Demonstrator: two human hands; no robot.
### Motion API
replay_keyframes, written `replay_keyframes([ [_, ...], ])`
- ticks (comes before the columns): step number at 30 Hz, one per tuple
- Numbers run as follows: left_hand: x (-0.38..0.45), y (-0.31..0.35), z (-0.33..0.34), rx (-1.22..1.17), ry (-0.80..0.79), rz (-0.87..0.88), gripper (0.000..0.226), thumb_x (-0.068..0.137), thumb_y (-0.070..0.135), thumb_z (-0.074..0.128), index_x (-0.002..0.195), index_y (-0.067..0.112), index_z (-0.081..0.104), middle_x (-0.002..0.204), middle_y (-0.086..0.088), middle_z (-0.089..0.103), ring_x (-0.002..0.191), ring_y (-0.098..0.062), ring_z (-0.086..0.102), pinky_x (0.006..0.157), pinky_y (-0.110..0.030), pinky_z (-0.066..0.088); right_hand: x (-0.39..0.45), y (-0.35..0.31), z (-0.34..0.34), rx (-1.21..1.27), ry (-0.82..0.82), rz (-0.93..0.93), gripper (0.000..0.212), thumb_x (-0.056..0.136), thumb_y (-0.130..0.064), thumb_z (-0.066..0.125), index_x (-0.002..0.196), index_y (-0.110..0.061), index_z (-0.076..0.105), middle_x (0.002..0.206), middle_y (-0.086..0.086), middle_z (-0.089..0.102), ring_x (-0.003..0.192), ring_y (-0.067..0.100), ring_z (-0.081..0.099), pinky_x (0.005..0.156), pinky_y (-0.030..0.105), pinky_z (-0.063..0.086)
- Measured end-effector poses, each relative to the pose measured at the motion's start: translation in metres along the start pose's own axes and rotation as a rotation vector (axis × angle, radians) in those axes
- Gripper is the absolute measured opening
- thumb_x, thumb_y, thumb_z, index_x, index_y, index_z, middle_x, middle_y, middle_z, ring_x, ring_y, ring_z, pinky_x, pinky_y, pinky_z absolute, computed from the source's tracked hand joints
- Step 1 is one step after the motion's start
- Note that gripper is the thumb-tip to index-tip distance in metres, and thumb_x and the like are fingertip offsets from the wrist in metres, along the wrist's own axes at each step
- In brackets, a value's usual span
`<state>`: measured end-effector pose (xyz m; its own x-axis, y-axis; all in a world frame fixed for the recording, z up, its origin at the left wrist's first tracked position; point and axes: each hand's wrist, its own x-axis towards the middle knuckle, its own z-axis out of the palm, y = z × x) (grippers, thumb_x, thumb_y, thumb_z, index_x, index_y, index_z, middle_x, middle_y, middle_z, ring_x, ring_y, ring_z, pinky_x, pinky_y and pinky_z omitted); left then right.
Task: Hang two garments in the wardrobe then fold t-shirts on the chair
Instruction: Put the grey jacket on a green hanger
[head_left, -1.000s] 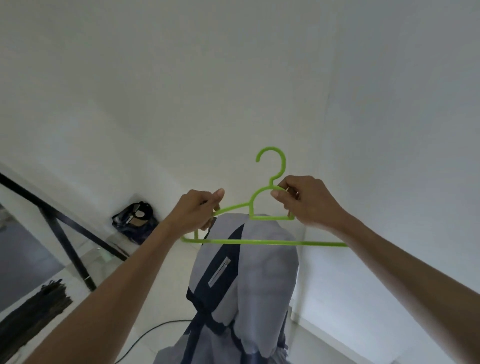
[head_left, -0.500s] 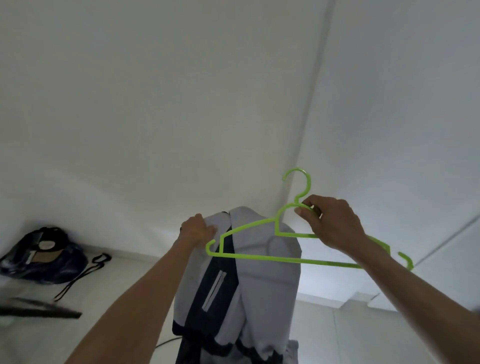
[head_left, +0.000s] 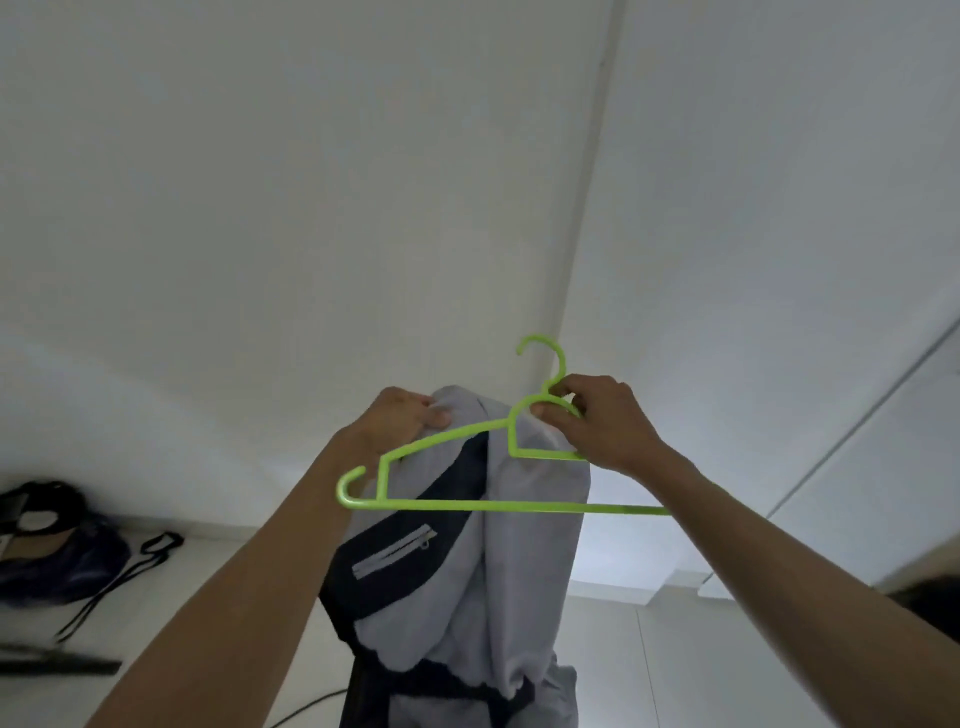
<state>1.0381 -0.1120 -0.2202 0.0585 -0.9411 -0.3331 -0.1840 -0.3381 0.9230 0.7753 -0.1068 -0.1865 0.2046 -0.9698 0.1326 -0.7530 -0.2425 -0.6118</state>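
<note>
Fingers of the left hand are curled tightly over the top edge of a grey garment, which is gripped there and held up in mid-air in front of a white wall; the fingertips are partly buried in the cloth. At the right hand, thumb and forefinger are pinched on the neck of a bright green hanger, just below its hook, while the remaining fingers are folded behind the frame and cannot be made out fully. The hanger's long axis is laid roughly level, left to right, with the hook pointed upward and its open end turned to the left; the right end of its lower bar is hidden behind the right forearm. The garment is hung lengthwise downward behind the hanger, with a dark navy panel and a pale zipped pocket slanted across its front; its lower part is cut off by the bottom edge of the view. Whether it is threaded on the hanger cannot be told. No brand or writing can be read on it. On the pale floor at the lower left a dark bag with trailing straps is seen, blurred and partly cut off. A dark shape at the lower right edge is too blurred to identify.
</note>
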Motion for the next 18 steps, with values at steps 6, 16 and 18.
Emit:
replay_keyframes([
  [6, -0.09, 0.071, 0.016, -0.232, -0.197, 0.305, 0.025, 0.08, 0.011, 0.07, 0.099, -0.004, 0.073, 0.093, -0.02, 0.072, 0.083, -0.031, 0.07, 0.073, -0.035, 0.058, -0.025, -0.024, -0.02, 0.35, -0.229, -0.034, 0.052, 0.065, -0.036, 0.093, 0.108, -0.026, 0.066, 0.089, -0.006, 0.072, 0.076, 0.016, 0.069, 0.07, 0.034, 0.06],
  [16, -0.222, 0.117, 0.059, -0.672, -0.239, 0.359, 0.039, 0.09, 0.012, 0.046, 0.065, 0.009, 0.076, 0.07, -0.008, 0.071, 0.066, -0.02, 0.07, 0.06, -0.025, 0.056, -0.079, -0.065, -0.098, 0.638, -0.085, -0.158, 0.026, 0.088, 0.006, 0.059, 0.075, -0.016, 0.066, 0.056, -0.005, 0.061, 0.052, 0.012, 0.056, 0.055, 0.027, 0.046],
  [18, -0.23, 0.104, 0.058, -0.654, -0.17, 0.333, 0.025, 0.085, 0.012, 0.051, 0.076, 0.007, 0.074, 0.079, -0.012, 0.068, 0.071, -0.024, 0.065, 0.061, -0.028, 0.054, -0.091, -0.073, -0.102, 0.77, -0.089, -0.147, 0.026, 0.091, 0.009, 0.054, 0.082, -0.011, 0.068, 0.055, -0.001, 0.061, 0.048, 0.012, 0.055, 0.05, 0.025, 0.044],
])
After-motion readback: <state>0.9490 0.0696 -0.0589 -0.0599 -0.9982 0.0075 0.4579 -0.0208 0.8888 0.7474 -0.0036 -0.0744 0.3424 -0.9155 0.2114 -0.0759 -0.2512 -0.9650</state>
